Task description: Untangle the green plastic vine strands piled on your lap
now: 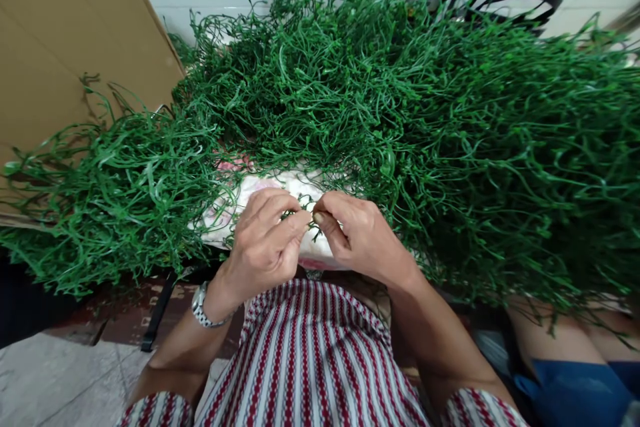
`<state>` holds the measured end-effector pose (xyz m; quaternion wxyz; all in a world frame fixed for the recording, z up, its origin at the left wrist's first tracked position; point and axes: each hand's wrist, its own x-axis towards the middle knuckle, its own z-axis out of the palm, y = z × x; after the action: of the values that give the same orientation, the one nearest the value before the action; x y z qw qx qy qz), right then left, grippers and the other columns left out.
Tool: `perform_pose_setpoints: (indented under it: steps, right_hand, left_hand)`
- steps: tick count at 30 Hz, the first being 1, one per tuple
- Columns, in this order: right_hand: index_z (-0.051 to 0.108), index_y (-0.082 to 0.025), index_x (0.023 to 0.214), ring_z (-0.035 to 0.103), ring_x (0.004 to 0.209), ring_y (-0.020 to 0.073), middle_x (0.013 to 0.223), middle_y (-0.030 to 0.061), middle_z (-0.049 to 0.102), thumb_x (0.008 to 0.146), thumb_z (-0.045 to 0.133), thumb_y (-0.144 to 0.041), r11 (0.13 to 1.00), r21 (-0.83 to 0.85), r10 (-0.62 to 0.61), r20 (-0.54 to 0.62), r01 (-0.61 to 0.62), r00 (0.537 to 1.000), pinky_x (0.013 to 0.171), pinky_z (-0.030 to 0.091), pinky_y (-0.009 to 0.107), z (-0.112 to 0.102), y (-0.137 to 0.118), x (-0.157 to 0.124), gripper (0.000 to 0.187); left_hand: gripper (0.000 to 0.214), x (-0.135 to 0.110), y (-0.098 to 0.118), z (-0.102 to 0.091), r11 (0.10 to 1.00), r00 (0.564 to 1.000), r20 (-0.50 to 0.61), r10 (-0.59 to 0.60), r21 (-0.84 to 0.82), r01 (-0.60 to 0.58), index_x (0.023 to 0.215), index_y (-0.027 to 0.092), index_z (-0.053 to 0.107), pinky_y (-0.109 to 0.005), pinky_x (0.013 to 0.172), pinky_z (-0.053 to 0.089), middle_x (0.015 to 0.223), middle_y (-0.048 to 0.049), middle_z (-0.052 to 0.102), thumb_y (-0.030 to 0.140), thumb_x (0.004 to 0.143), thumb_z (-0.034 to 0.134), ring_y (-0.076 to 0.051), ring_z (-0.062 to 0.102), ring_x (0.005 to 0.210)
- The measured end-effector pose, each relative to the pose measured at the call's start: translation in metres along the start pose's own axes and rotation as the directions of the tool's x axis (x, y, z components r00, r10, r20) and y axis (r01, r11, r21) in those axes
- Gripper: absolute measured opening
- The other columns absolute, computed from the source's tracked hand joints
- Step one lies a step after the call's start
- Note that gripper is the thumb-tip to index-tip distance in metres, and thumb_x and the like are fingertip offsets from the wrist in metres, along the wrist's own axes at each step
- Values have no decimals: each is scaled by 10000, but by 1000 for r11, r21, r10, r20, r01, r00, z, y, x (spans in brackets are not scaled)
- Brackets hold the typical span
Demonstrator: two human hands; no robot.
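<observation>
Sprig [302,215] sits pinched between left hand [265,243] and right hand [357,233], both closed tight on it, above pale cloth [260,188], just before the green pile [425,113]. Short fingertip grip, clear of loose strands, likely serves best.

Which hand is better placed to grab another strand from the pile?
Probably the right hand: it borders the thick green strands; the left hand is over the pale cloth. Both pinch one sprig.

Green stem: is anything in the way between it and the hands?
Nothing visible is. The left hand and right hand both pinch the green stem at their fingertips, over a white cloth; the green pile lies around, not between.
</observation>
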<state>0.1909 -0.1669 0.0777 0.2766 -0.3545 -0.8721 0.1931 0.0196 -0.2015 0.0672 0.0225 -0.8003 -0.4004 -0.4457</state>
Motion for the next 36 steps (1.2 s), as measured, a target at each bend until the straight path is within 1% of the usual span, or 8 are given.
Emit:
perform_pose_setpoints:
  steps: [4, 7, 12, 15, 19, 27, 32, 36]
  right_hand:
    - [474, -163, 763, 465, 597, 108, 654, 0, 506, 846, 423, -132, 999, 46, 0, 20, 0, 1000, 575, 342, 235, 0, 0, 4, 102]
    - [484, -162, 765, 448, 583, 96, 647, -11, 501, 860, 436, -145, 994, 110, -22, 20, 20, 1000, 570, 338, 227, 3, 1, 7, 107]
    - [535, -156, 818, 507, 714, 129, 754, 36, 552, 879, 450, -181, 980, 183, -68, -76, 81, 995, 645, 404, 250, 13, 2, 5, 108]
    - [572, -165, 882, 535, 839, 171, 850, 70, 582, 856, 482, -167, 985, 144, -61, -201, 91, 978, 736, 440, 309, 14, 1, -1, 94]
    - [593, -176, 895, 551, 842, 170, 866, 62, 612, 837, 508, -141, 980, 158, -63, -317, 118, 946, 768, 452, 331, 10, -5, -9, 109]
    - [599, -143, 864, 531, 754, 164, 784, 60, 606, 846, 539, -231, 993, 103, -30, -239, 56, 970, 708, 425, 327, 22, -4, -9, 108]
    - [606, -144, 838, 527, 734, 161, 752, 56, 600, 840, 539, -188, 993, 41, -93, -259, 107, 961, 690, 408, 326, 23, 3, -11, 81]
    - [607, -126, 804, 517, 715, 162, 723, 64, 594, 829, 551, -173, 992, 7, -122, -249, 127, 961, 676, 397, 324, 21, 6, -12, 78]
  left_hand:
    - [295, -4, -3, 0, 992, 999, 42, -6, -128, 11, 947, 215, 596, -269, 680, 478, 844, -41, 590, 9, 767, 486, -138, 553, 785]
    - [182, -3, -4, 1, 957, 994, 44, -102, -268, 110, 869, 189, 592, -258, 669, 465, 813, -40, 584, 54, 797, 493, -129, 550, 764]
    - [76, -2, -7, 6, 784, 947, 32, -319, -552, 283, 807, 176, 576, -274, 686, 458, 776, -37, 597, 152, 830, 507, -142, 566, 767]
    - [76, -6, -9, 10, 718, 900, 57, -431, -583, 381, 805, 181, 584, -255, 623, 439, 726, -21, 599, 208, 835, 519, -132, 561, 692]
    - [82, -10, -10, 15, 710, 839, 8, -544, -528, 465, 786, 181, 591, -220, 506, 360, 681, 6, 574, 246, 820, 553, -91, 480, 567]
    - [70, -13, -6, 21, 749, 861, 10, -508, -488, 448, 793, 182, 586, -217, 556, 397, 679, 10, 567, 210, 821, 528, -99, 500, 614]
    - [77, -10, -6, 16, 664, 849, 196, -491, -546, 510, 816, 179, 605, -221, 567, 410, 686, 6, 586, 234, 801, 553, -105, 515, 611]
    - [56, -9, -8, 14, 660, 843, 256, -473, -532, 531, 790, 172, 618, -228, 616, 421, 714, -2, 616, 215, 761, 598, -118, 545, 663]
